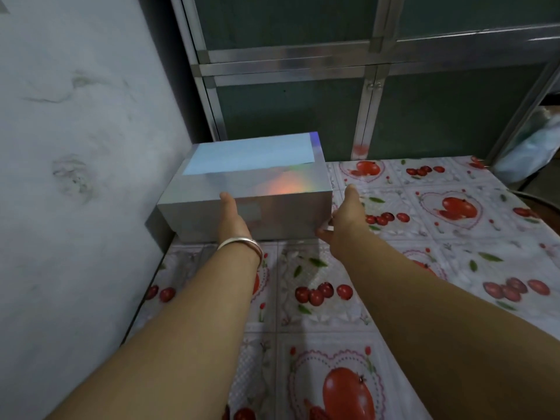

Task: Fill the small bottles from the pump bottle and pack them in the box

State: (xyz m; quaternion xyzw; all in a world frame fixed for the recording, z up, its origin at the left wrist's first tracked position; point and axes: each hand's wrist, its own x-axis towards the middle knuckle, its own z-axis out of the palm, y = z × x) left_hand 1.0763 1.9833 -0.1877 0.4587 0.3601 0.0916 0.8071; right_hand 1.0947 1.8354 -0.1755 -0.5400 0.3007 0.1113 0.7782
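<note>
A closed silver box (266, 177) with a shiny rainbow sheen stands on the table in the far left corner, against the wall. My left hand (231, 219) lies flat against the box's front face, thumb up at the lid's edge, a silver bangle on the wrist. At the box's right front corner is my right hand (345, 219), fingers spread and touching the side of the box. No small bottles and no pump bottle are in view.
The table wears a white cloth (424, 237) printed with red fruit and hearts. A grey marbled wall (75, 177) runs along the left. Behind the table stands a metal-framed cabinet (363, 101) with dark green panels. A plastic bag (533, 147) sits at far right.
</note>
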